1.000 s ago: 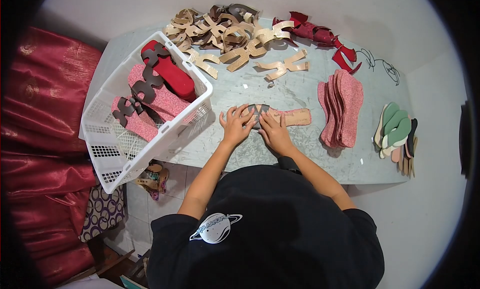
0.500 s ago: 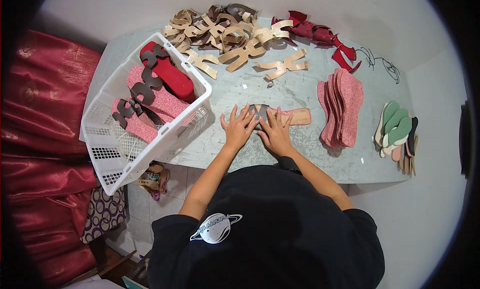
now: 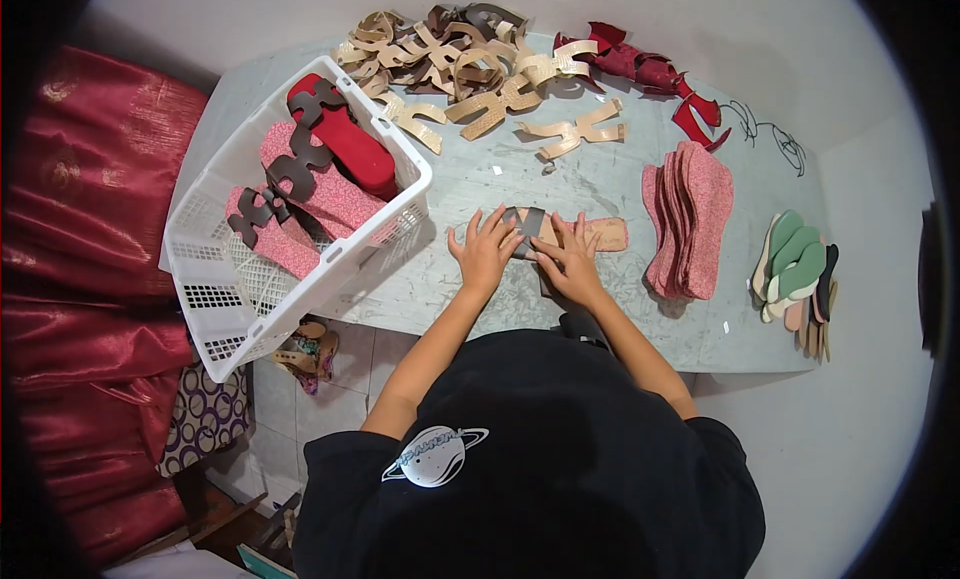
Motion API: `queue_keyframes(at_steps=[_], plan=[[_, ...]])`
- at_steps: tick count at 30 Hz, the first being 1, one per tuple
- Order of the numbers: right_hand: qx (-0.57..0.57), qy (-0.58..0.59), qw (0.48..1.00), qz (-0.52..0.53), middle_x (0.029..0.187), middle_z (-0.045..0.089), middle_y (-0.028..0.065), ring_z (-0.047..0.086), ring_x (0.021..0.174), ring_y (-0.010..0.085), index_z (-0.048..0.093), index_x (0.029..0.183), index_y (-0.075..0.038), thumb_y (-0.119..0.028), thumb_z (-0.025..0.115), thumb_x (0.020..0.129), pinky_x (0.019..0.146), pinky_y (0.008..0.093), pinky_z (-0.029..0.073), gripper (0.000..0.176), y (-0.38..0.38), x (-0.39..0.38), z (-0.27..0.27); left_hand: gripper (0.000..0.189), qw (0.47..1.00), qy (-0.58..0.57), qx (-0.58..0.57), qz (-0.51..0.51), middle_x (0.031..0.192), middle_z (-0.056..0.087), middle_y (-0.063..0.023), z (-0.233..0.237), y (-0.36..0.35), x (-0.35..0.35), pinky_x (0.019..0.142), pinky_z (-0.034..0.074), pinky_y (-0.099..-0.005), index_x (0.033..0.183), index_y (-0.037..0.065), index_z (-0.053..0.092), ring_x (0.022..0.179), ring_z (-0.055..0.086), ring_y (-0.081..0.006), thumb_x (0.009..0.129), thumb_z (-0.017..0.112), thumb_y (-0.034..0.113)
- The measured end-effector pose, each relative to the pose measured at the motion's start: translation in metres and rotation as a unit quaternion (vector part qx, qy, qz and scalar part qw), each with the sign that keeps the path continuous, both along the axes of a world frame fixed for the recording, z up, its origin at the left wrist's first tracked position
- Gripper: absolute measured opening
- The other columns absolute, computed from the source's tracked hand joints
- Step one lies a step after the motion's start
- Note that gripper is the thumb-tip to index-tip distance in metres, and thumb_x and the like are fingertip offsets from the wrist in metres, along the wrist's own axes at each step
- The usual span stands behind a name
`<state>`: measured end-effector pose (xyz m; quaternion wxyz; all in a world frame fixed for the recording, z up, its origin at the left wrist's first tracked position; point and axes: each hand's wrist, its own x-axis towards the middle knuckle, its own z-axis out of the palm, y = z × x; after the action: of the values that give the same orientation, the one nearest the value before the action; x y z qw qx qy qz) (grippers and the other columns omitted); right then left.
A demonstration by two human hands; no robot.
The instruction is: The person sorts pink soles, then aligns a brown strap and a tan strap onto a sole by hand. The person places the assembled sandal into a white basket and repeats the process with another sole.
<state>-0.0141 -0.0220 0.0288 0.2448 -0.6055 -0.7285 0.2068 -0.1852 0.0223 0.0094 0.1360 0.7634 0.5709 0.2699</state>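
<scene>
Both hands lie flat and unclenched in our head view, the left hand [image 3: 487, 251] and right hand [image 3: 572, 257] pressing a dark strap piece [image 3: 527, 222] onto a pink insole [image 3: 605, 232] on the grey table [image 3: 600, 184]. We judge both parts light, thin and floppy, best pinched at their edges.

grey table [image 3: 600, 179] bears basket [image 3: 424, 187], strap pile [image 3: 470, 64], insole stack [image 3: 690, 219], lone insole [image 3: 603, 235].

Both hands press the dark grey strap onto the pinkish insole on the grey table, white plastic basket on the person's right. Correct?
No: the head view shows the white plastic basket on the person's left. The left hand and right hand do press the dark grey strap onto the pinkish insole on the grey table.
</scene>
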Motion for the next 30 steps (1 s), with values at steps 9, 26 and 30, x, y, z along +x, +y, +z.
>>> queue_keyframes(at_steps=[9, 26, 30], plan=[[0.007, -0.068, 0.992, 0.104, 0.14, 0.032, 0.0054, 0.014, 0.132, 0.0414, 0.062, 0.108, -0.027, -0.01, 0.061, 0.068, 0.097, 0.0685, -0.001, 0.044, -0.014, 0.043, 0.019, 0.034, 1.0, -0.012, 0.011, -0.006, 0.126, 0.05, 0.0056, -0.002, 0.001, 0.0, 0.097, 0.007, -0.0589, 0.105, 0.019, 0.064, 0.119, 0.038, -0.025, 0.076, 0.063, 0.037], [0.071, -0.01, 0.972, 0.222, 0.119, 0.055, 0.0047, 0.046, 0.116, 0.0286, 0.064, 0.099, -0.015, -0.008, 0.065, 0.068, 0.101, 0.0466, 0.031, 0.032, -0.012, 0.037, 0.001, 0.026, 0.998, 0.0, 0.047, -0.051, 0.116, 0.055, 0.0047, 0.001, 0.005, -0.003, 0.099, 0.008, -0.0594, 0.101, 0.025, 0.066, 0.122, 0.039, -0.0228, 0.076, 0.064, 0.03], [0.064, -0.002, 0.972, 0.225, 0.118, 0.055, 0.0081, 0.048, 0.114, 0.0299, 0.062, 0.096, -0.01, -0.009, 0.065, 0.069, 0.1, 0.0447, 0.033, 0.027, -0.017, 0.033, 0.003, 0.023, 0.994, -0.055, 0.055, -0.079, 0.112, 0.058, 0.0002, -0.003, 0.008, -0.002, 0.102, 0.012, -0.0544, 0.1, 0.02, 0.066, 0.12, 0.043, -0.024, 0.077, 0.063, 0.025]])
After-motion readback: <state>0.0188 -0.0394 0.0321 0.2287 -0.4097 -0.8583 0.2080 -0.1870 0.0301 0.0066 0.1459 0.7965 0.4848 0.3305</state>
